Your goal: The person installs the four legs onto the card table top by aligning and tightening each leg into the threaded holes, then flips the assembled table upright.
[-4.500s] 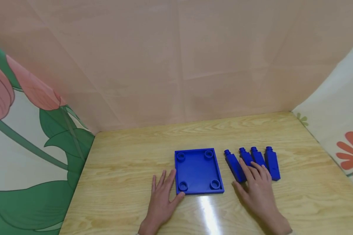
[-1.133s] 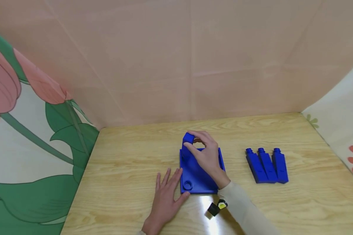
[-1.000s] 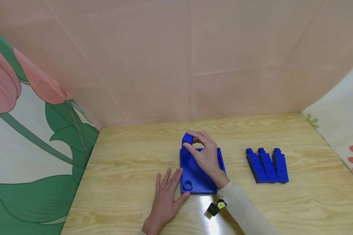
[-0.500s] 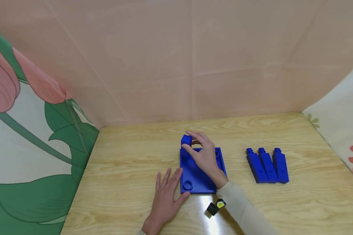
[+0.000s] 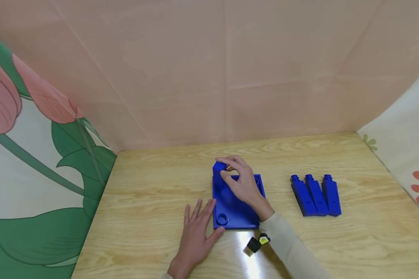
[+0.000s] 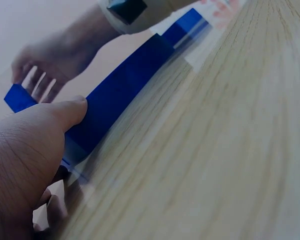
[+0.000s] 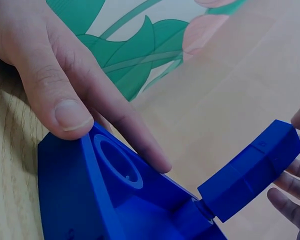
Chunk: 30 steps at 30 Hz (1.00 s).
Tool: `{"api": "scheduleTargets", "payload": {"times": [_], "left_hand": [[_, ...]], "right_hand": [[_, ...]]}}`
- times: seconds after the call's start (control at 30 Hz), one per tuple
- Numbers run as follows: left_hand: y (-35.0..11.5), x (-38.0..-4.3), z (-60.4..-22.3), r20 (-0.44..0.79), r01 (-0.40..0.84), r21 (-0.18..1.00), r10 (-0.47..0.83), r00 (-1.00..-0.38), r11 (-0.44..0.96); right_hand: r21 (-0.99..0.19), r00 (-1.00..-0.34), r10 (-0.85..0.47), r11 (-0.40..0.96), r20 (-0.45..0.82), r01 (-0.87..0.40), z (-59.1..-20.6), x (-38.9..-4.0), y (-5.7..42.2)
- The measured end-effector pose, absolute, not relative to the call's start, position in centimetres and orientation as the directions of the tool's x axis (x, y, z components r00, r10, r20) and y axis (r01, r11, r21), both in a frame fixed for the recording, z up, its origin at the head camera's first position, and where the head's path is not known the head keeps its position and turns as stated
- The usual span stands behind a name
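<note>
A blue square panel with a raised rim and round corner sockets lies on the table. My right hand pinches the top of a blue faceted leg between thumb and fingers. The leg stands at the panel's far left corner; in the right wrist view, the threaded neck of the leg meets a socket there. My left hand rests at the panel's left side, fingers straight, index fingertip at the edge and thumb on the near left corner, beside a vacant socket.
Three more blue legs lie side by side on the wooden table at the right, necks pointing away. A black wrist camera hangs from the right sleeve. Peach cloth backs the table, with flowered cloth on both sides.
The right hand has taken the leftmost leg from the row and brought it to the panel's far left corner. In the last second the leg has turned slightly. The left hand stays put.
</note>
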<state>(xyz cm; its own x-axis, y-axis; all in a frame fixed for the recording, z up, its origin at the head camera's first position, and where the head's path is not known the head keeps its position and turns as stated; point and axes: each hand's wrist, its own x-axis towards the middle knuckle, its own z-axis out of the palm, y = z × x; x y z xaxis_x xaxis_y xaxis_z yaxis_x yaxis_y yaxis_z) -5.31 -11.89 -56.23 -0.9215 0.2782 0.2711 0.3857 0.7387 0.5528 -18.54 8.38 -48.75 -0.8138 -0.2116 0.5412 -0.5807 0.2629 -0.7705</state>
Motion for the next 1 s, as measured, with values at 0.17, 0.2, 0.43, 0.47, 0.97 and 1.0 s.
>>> {"api": "scheduleTargets", "payload": {"times": [0.17, 0.2, 0.43, 0.47, 0.97, 1.0], "left_hand": [[-11.92, -5.33, -56.26, 0.273, 0.387, 0.555, 0.278, -0.921, 0.737], [-11.93, -5.33, -56.28, 0.272, 0.387, 0.554, 0.278, -0.921, 0.737], [-11.98, -5.28, -56.38, 0.274, 0.387, 0.559, 0.277, -0.921, 0.733], [-11.98, -5.28, -56.37, 0.275, 0.388, 0.559, 0.277, -0.921, 0.733], [-11.91, -5.34, -56.23, 0.271, 0.381, 0.563, 0.272, -0.923, 0.733], [-11.90, -5.33, -56.21, 0.274, 0.384, 0.563, 0.273, -0.922, 0.731]], "right_hand": [[-0.776, -0.825, -0.207, 0.278, 0.526, -0.566, -48.79, -18.57, 8.37], [-0.780, -0.829, -0.202, 0.284, 0.521, -0.558, -48.85, -18.59, 8.34], [-0.807, -0.863, -0.144, 0.308, 0.484, -0.503, -49.24, -18.64, 7.92], [-0.812, -0.868, -0.134, 0.308, 0.479, -0.496, -49.26, -18.63, 7.87], [-0.796, -0.836, -0.265, 0.268, 0.481, -0.543, -49.08, -18.62, 8.40], [-0.797, -0.834, -0.285, 0.265, 0.473, -0.543, -49.06, -18.61, 8.46]]}}
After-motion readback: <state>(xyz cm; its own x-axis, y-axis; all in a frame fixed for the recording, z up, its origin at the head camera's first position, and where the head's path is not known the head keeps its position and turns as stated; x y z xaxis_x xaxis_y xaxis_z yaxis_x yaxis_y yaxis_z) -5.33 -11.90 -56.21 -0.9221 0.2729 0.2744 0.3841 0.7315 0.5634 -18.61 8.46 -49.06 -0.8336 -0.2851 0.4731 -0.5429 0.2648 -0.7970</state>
